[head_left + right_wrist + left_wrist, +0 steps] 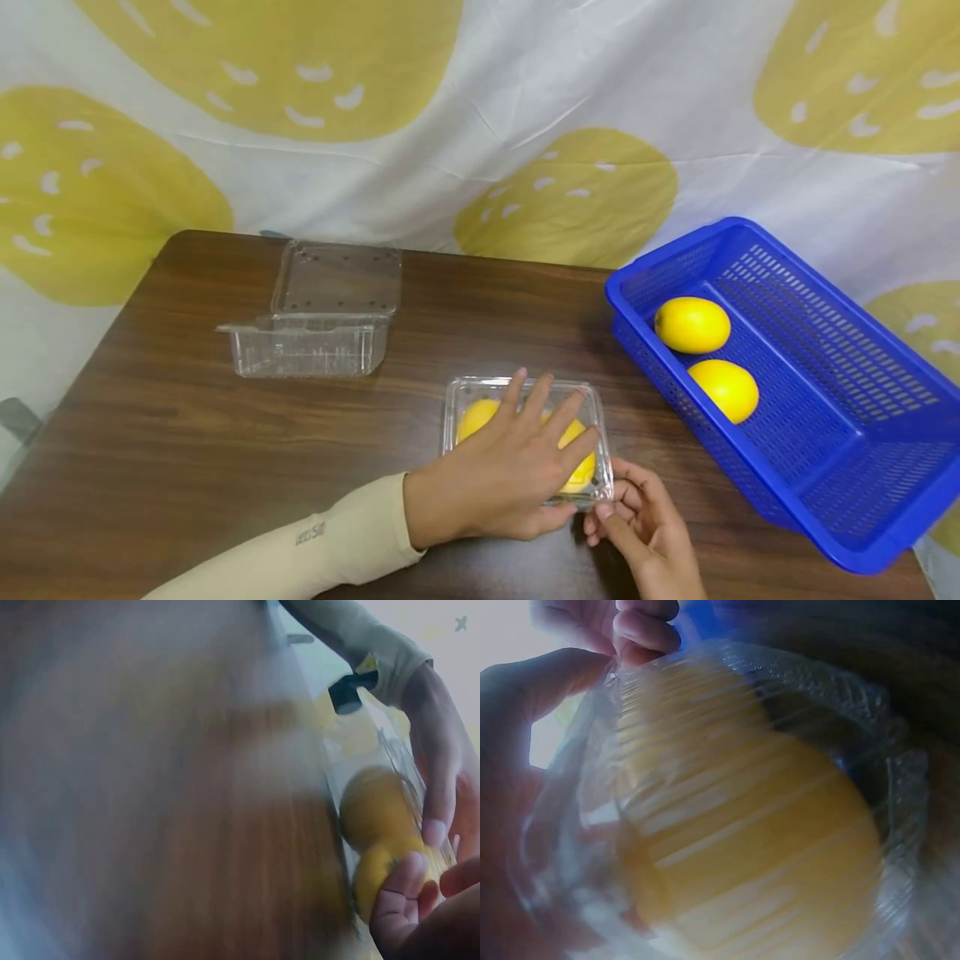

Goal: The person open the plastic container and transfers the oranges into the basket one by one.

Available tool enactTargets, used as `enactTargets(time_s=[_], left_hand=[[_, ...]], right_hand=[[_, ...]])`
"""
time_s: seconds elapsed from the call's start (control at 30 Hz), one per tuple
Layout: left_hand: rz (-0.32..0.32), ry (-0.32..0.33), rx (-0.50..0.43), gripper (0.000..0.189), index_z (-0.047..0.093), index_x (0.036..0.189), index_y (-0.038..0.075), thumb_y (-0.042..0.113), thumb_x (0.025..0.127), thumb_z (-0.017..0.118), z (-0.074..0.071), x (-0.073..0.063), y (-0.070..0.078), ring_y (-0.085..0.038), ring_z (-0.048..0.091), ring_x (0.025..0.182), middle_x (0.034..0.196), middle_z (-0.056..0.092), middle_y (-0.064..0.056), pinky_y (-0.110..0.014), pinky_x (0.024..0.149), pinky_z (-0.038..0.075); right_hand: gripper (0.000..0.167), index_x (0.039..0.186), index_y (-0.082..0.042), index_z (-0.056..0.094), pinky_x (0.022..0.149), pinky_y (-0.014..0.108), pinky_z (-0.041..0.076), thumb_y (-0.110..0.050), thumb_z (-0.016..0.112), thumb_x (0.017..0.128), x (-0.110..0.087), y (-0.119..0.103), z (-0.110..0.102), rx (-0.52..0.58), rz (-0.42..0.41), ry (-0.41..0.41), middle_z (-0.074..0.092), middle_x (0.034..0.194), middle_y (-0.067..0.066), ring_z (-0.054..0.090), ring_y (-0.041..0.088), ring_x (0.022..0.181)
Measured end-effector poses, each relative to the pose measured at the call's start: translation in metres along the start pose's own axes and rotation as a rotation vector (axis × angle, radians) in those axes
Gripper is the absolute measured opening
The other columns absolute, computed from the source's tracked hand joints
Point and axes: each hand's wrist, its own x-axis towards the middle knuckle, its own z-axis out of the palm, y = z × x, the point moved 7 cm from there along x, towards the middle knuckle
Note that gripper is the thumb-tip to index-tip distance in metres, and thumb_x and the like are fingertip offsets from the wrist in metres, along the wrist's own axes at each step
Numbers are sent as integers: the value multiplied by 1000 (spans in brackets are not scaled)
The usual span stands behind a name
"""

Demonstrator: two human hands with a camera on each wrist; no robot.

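On the brown bench (300, 442), a clear lidded box (480, 396), seemingly longer from left to right, is covered partly by the left hand (510, 479), spread across its top. Its near right corner is pinched by the right hand (651, 525).

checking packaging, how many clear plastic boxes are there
2: one open box at the back left of the table, another box holding yellow fruit, under the left hand. No others show.
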Motion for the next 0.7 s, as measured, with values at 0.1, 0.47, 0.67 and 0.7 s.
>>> enactTargets(time_s=[0.1,0.47,0.67,0.7], left_hand=[[10,-35,1,77,58,159,18,66,99,65,-2,3,3,-50,47,149,167,48,-17,-74,122,42],[86,66,215,50,75,133,10,50,106,61,-16,9,31,-38,63,133,144,70,-14,-49,104,65],[81,94,290,54,76,133,7,51,103,66,-18,10,40,-39,66,131,143,72,-14,-43,97,68],[78,96,294,55,76,133,7,52,103,66,-18,10,40,-39,67,130,143,72,-14,-43,96,68]], right_hand=[[57,150,-6,55,65,29,66,23,50,102,-1,1,0,-10,15,49,70,98,6,70,14,79],[48,132,-7,68,61,27,63,24,54,97,-4,4,-4,-22,84,174,73,97,9,69,14,73],[53,127,-6,69,60,26,61,29,50,92,-4,7,-6,32,80,193,72,97,8,67,14,73],[53,127,-6,70,60,26,61,29,50,92,-4,7,-6,43,81,195,73,98,8,67,15,73]])
